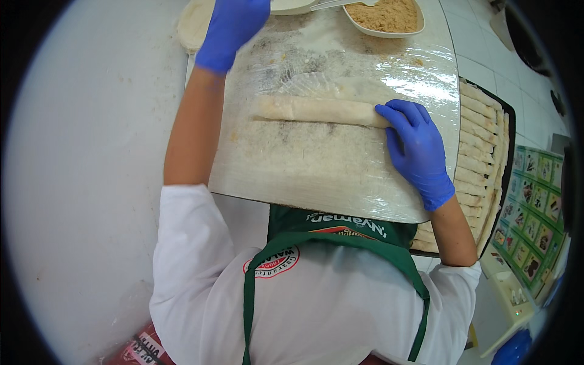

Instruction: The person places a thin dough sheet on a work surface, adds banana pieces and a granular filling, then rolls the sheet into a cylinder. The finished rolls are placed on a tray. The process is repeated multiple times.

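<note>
A long pale dough roll [328,111] lies crosswise on the plastic-wrapped board [315,169]. My right hand [413,137], in a blue glove, grips the roll's right end between thumb and fingers. My left hand [239,32], gloved the same way, is raised at the far edge, beside a white bowl [292,6] with pale contents. Its fingertips are cut off by the picture's top edge, so whatever they hold is hidden. Behind the left wrist sits a stack of flat dough sheets [194,27]. A white square bowl of brown crumbly filling [388,17] stands at the far right.
A white spoon [340,3] rests across the two bowls' rims. Right of the board, and lower, a black-rimmed tray [479,159] holds several rows of thin dough rolls. A green printed sheet [531,214] is beyond it. A red package [141,349] lies at lower left.
</note>
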Action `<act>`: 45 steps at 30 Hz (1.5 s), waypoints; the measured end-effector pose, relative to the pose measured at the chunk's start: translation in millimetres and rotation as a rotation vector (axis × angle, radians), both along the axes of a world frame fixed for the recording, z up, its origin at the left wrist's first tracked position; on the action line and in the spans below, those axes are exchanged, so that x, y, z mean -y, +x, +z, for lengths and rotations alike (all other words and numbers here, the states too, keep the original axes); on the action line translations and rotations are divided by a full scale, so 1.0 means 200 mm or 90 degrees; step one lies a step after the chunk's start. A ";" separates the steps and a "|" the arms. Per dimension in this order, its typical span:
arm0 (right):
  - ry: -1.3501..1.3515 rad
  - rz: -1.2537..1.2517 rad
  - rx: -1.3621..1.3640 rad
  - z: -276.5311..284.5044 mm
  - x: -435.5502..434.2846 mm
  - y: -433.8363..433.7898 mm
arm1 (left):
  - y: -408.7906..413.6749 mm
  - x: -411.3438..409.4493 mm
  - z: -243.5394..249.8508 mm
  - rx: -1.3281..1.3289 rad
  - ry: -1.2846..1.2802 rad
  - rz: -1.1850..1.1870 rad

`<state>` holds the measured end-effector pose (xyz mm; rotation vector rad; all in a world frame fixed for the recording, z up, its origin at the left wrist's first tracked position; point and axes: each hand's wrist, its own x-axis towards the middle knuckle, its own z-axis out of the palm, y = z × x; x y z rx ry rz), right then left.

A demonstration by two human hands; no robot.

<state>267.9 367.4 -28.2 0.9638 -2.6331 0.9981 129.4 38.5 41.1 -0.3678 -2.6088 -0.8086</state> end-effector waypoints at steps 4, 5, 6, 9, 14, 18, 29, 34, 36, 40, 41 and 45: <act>-0.016 0.019 -0.023 -0.02 0.00 0.00 | -0.42 0.15 -0.18 0.117 -0.186 -0.075; -0.017 0.023 -0.027 -0.02 0.00 -0.01 | -0.43 0.17 -0.18 0.099 -0.194 -0.062; -0.022 0.036 -0.060 -0.01 0.00 -0.01 | -0.41 0.17 -0.17 0.085 -0.202 -0.054; -0.006 0.034 -0.107 -0.03 -0.03 0.01 | -0.34 0.02 -0.11 0.052 -0.017 -0.048; -0.011 0.072 -0.081 -0.03 -0.03 0.02 | 0.24 -0.35 0.05 0.219 0.109 -0.231; -0.030 0.075 -0.095 -0.02 -0.03 0.03 | 0.44 -0.61 -0.17 0.300 -0.035 -0.323; -0.041 0.055 -0.053 -0.05 -0.04 0.03 | 0.28 -0.53 -0.25 0.262 -0.088 -0.201; -0.042 0.020 -0.030 -0.05 -0.03 0.01 | 0.48 -0.51 -0.25 0.360 0.004 -0.267; -0.035 0.018 -0.020 -0.05 -0.03 0.00 | 0.40 -0.42 -0.26 0.284 -0.023 -0.184; 0.022 0.045 -0.024 -0.02 -0.05 -0.02 | 0.46 -0.41 -0.24 0.314 0.011 -0.224; 0.040 0.054 -0.026 -0.01 -0.05 -0.03 | 0.49 -0.42 -0.24 0.344 -0.011 -0.266; 0.074 0.097 -0.023 0.04 -0.05 -0.08 | 0.40 -0.27 -0.19 0.311 0.027 -0.122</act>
